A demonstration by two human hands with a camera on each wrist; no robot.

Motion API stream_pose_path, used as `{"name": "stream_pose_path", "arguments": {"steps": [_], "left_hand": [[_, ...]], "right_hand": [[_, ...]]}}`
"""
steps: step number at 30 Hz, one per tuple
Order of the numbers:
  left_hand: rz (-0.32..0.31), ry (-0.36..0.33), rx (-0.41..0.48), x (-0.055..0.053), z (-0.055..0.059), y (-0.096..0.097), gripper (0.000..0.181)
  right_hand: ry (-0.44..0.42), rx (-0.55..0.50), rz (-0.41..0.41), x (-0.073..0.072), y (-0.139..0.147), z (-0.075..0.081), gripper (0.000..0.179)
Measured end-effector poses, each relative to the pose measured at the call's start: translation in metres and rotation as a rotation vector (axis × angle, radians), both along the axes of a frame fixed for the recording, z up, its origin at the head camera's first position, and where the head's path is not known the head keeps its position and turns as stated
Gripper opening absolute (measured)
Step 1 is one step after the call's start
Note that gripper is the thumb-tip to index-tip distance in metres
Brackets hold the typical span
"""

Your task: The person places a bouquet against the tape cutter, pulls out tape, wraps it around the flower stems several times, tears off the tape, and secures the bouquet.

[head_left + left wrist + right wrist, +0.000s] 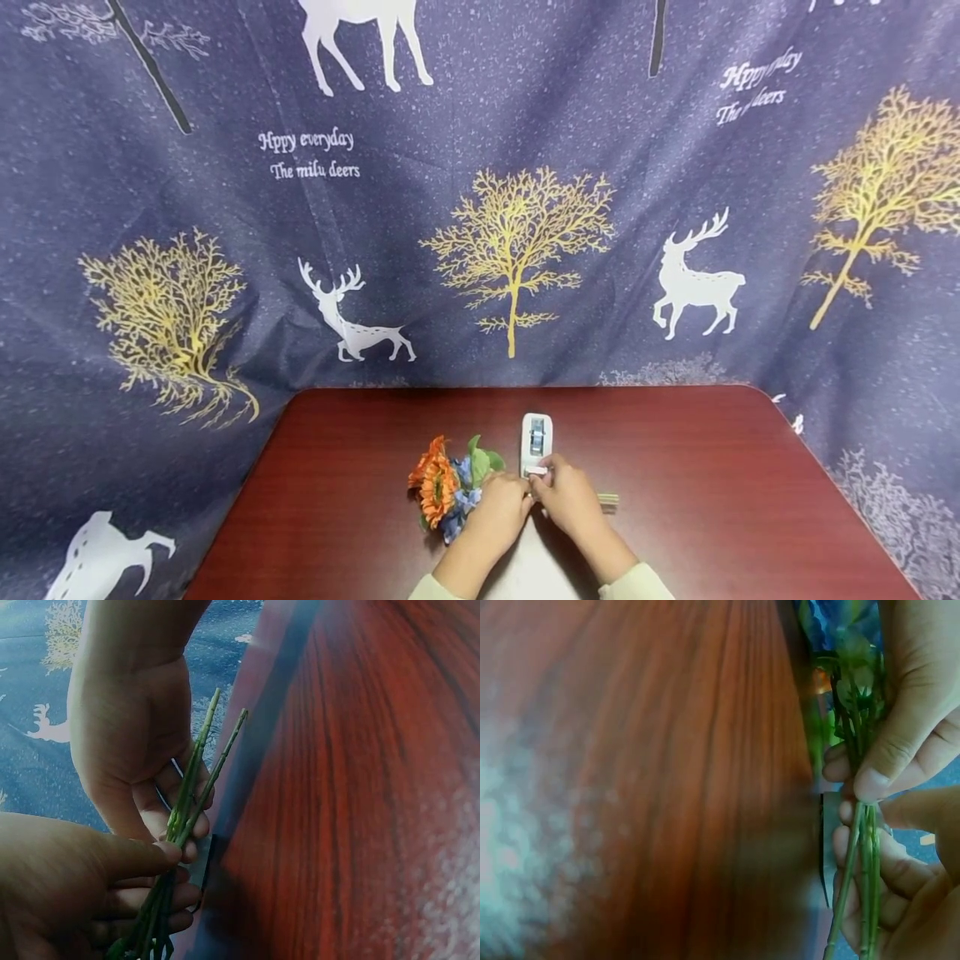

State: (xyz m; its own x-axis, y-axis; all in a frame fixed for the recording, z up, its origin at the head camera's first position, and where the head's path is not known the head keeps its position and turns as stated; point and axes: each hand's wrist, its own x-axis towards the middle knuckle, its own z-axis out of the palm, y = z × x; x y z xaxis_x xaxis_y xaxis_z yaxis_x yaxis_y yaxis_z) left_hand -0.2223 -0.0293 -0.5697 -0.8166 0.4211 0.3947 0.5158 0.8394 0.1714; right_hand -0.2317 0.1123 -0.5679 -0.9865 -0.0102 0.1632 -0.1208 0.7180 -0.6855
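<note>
A bouquet of orange and blue flowers (437, 487) with green leaves lies on its side, blooms to the left. Its green stems (866, 862) run rightward through both hands, and their cut ends (609, 500) stick out beyond the right hand. My left hand (501, 508) pinches the stems below the blooms, thumb on top and fingers underneath. Close beside it, my right hand (572, 497) has its fingers curled round the stems. Just beyond the hands, a white tape dispenser (536, 437) stands with its near end by the right fingertips. Whether tape is between the fingers is hidden.
The reddish-brown wooden table (712, 475) carries the flowers and the dispenser. Behind its far edge hangs a dark blue cloth (480, 125) printed with white deer and golden trees.
</note>
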Motion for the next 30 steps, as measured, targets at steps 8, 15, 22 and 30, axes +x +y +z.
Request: {"name": "stream_pose_path", "arguments": {"steps": [8,15,22,30], "left_hand": [[0.000,0.002,0.034,0.0038,-0.0009,-0.0015,0.008],[0.001,-0.009,0.031,0.0040,-0.0011,0.0001,0.008],[0.004,-0.004,0.015,0.0025,0.0003,0.0012,0.008],[0.004,-0.003,0.008,0.0020,0.0026,0.0017,0.009]], "right_hand": [[-0.009,0.007,0.005,0.0023,-0.0030,-0.0008,0.024],[-0.003,0.028,0.008,0.0020,-0.0024,0.0001,0.024],[0.048,0.082,0.010,0.0007,-0.0011,0.0016,0.023],[0.058,0.142,0.001,0.0007,-0.0014,0.0060,0.023]]}}
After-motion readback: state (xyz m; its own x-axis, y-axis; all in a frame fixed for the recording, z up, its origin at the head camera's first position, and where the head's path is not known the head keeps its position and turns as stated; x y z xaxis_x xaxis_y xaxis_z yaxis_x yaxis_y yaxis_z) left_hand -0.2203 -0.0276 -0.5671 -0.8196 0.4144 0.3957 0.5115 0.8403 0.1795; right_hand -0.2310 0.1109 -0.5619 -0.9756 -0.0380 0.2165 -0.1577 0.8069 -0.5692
